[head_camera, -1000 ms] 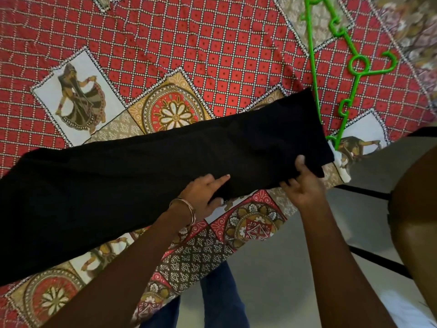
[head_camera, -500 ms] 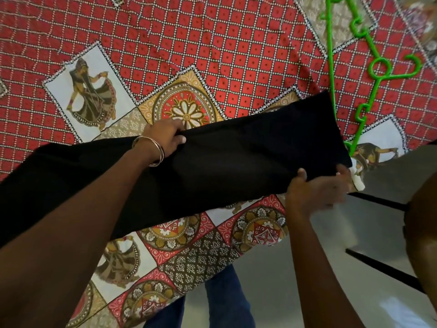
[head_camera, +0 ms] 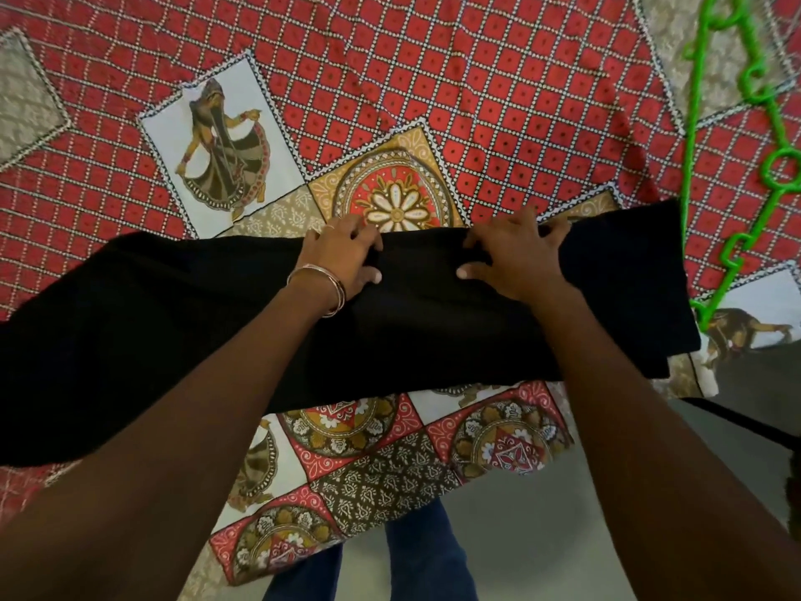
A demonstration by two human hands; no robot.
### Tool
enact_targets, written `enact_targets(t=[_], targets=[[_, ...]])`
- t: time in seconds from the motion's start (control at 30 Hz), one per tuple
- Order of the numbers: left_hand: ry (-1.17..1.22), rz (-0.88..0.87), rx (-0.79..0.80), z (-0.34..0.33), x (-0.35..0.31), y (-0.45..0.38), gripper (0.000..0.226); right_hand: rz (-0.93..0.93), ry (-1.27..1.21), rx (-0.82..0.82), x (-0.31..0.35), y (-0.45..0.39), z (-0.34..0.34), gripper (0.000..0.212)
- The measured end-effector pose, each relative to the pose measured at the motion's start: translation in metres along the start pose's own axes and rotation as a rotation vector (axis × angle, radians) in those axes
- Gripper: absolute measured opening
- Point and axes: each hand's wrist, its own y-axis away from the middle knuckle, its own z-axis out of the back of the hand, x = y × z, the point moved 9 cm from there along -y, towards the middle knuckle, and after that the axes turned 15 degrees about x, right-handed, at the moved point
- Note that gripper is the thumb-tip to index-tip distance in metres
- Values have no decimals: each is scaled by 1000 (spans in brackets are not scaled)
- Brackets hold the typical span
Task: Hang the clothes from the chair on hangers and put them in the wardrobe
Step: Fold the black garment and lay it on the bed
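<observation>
A long black garment point(head_camera: 433, 331) lies folded lengthwise across the patterned bedspread point(head_camera: 433, 80), running from the left edge to the right. My left hand point(head_camera: 342, 258), with bangles on the wrist, grips the garment's far edge near the middle. My right hand point(head_camera: 516, 258) grips the same far edge just to the right, fingers curled over the fold. A green plastic hanger point(head_camera: 693, 136) lies on the bedspread at the far right, its lower end touching or just under the garment's right end.
The bed's near edge runs diagonally at the bottom, with grey floor point(head_camera: 542, 535) and my blue-trousered legs point(head_camera: 416, 557) below it. A dark chair frame point(head_camera: 745, 422) shows at the right edge.
My left hand has slid right along the garment's far edge. My right hand has left the garment's near right corner and now grips the far edge beside the left hand.
</observation>
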Motion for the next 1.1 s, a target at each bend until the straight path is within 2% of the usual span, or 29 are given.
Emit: enact_targets(t=[0.1,0.2,0.27,0.33,0.37,0.47,0.53,0.6,0.67,0.73,0.8,0.83,0.9,1.0,1.07,1.1], targets=[[10,-23,30,-4,-4,0,29,0,82,171,-22,2,-3,49],[276,-104,69,4,-2,2,25,13,-99,207,-42,-5,3,52],[293,-91,-22,20,9,4,25,32,-260,147,-47,-12,20,50],[243,-17,-178,35,19,4,27,-32,-359,32,-55,-13,35,50],[241,25,-232,40,21,3,30,-108,-328,-23,-60,-11,39,52],[183,186,-349,38,28,11,46,-311,-15,-236,-49,3,43,67],[211,283,-448,34,33,26,46,-362,30,-324,-30,17,35,76],[331,396,-499,17,46,43,40,-270,-6,-393,0,29,22,71],[463,553,-480,-13,68,64,36,-41,-22,-371,44,36,-1,57],[631,732,-465,-50,95,88,37,213,-21,-181,90,37,-40,55],[806,935,-477,-91,131,123,40,338,51,19,128,44,-85,65],[887,1032,-483,-108,153,146,42,328,100,68,143,48,-104,70],[989,1189,-455,-136,182,172,47,168,116,67,128,50,-121,75],[1148,1389,-328,-189,242,226,70,-87,63,74,101,54,-137,51],[1305,1403,-280,-218,264,233,83,-256,-14,64,67,61,-132,40],[1416,1352,-301,-228,279,245,82,-307,6,60,76,66,-135,39]])
